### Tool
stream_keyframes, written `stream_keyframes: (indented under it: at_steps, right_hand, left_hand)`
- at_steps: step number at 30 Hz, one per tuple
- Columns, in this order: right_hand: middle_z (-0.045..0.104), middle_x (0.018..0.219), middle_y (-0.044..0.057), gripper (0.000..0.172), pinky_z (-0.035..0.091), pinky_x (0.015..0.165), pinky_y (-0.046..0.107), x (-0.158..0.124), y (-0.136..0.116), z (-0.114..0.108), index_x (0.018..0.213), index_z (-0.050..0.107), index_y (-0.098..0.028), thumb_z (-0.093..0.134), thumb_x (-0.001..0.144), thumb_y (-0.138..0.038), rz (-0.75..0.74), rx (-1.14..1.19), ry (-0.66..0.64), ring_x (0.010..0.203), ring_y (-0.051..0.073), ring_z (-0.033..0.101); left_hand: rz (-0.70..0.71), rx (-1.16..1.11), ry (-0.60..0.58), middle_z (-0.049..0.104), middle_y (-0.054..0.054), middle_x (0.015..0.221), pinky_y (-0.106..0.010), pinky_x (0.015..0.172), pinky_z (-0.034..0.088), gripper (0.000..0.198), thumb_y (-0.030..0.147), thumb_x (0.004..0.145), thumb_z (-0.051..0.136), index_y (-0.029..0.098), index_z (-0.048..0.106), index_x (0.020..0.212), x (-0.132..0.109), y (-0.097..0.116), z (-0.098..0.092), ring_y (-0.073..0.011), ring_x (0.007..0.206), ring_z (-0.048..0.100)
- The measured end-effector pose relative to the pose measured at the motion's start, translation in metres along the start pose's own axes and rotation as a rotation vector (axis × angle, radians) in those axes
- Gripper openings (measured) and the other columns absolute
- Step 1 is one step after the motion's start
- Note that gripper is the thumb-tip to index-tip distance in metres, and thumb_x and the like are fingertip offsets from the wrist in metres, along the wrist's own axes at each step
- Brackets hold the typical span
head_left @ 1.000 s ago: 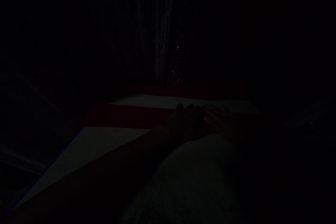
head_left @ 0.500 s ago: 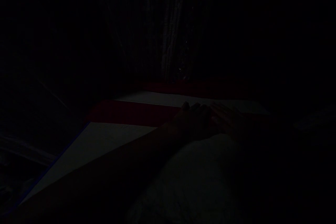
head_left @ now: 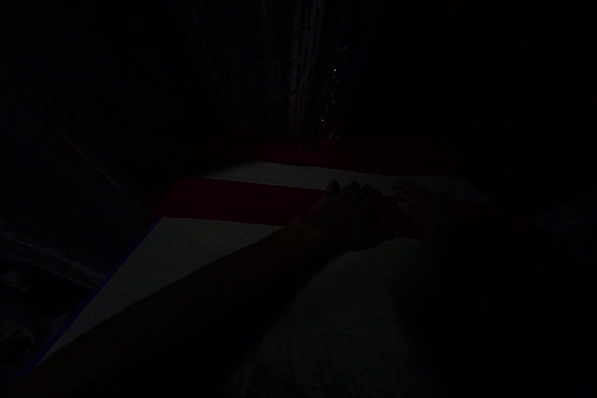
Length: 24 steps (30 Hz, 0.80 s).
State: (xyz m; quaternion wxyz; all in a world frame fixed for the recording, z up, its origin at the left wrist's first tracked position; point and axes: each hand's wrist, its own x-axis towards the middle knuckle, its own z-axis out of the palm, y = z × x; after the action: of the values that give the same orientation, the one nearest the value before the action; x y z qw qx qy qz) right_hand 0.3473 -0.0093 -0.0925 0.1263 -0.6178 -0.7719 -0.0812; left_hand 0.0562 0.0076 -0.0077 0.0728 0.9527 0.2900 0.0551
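The scene is very dark. My left hand [head_left: 352, 216] lies flat on a pale cloth [head_left: 196, 255], fingers stretched out together, across a dark red stripe [head_left: 233, 202]. Its forearm runs in from the lower left. Just to its right, my right hand [head_left: 422, 205] shows only faintly and also seems to lie flat on the cloth with nothing in it. Neither hand holds anything that I can make out.
The cloth has a blue edge [head_left: 93, 298] along its left side and a second red stripe [head_left: 349, 155] further back. Behind it hangs a dim pleated curtain [head_left: 303, 62]. Everything else is black.
My right hand has slid a little to the right, away from the left hand, and is now dimmer. The left hand has stayed almost in place.
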Motion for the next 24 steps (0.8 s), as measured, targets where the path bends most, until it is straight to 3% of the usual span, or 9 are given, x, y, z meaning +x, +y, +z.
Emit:
stream_keyframes:
  at_steps: [5, 10, 17, 24]
  right_hand:
    - [0.033, 0.164, 0.004, 0.065, 0.021, 0.124, 0.069, -0.001, -0.023, -0.012, 0.161, 0.038, -0.03, 0.022, 0.104, -0.058, -0.009, 0.006, -0.039, 0.154, 0.03, 0.031]
    - [0.032, 0.164, 0.002, 0.064, 0.022, 0.121, 0.072, 0.006, -0.026, -0.014, 0.156, 0.045, -0.032, 0.022, 0.104, -0.059, 0.067, 0.028, -0.055, 0.154, 0.032, 0.031]
    - [0.034, 0.163, 0.003, 0.061, 0.022, 0.126, 0.064, 0.002, -0.04, -0.017, 0.158, 0.041, -0.034, 0.024, 0.104, -0.056, -0.02, 0.028, -0.027, 0.154, 0.029, 0.031]
    - [0.031, 0.165, 0.0, 0.065, 0.024, 0.119, 0.075, 0.006, -0.012, -0.012, 0.16, 0.039, -0.036, 0.02, 0.103, -0.062, 0.065, 0.022, -0.11, 0.153, 0.034, 0.031]
  left_hand:
    - [-0.011, 0.0, -0.032, 0.029, -0.013, 0.17, -0.058, 0.125, 0.017, 0.084, 0.071, 0.103, 0.028, 0.011, 0.029, 0.162, -0.001, 0.002, -0.004, -0.0322, 0.156, 0.025]
    - [0.02, 0.012, 0.006, 0.034, -0.013, 0.168, -0.057, 0.124, 0.02, 0.083, 0.071, 0.104, 0.027, 0.01, 0.032, 0.16, 0.0, -0.001, -0.001, -0.0322, 0.153, 0.03]
    - [0.017, 0.016, 0.034, 0.037, -0.013, 0.166, -0.056, 0.123, 0.021, 0.081, 0.069, 0.104, 0.027, 0.011, 0.032, 0.16, 0.001, -0.001, 0.001, -0.0305, 0.15, 0.035]
    - [0.025, -0.013, 0.002, 0.034, -0.013, 0.168, -0.058, 0.123, 0.02, 0.083, 0.071, 0.103, 0.027, 0.012, 0.033, 0.16, 0.0, -0.001, -0.002, -0.0319, 0.152, 0.033]
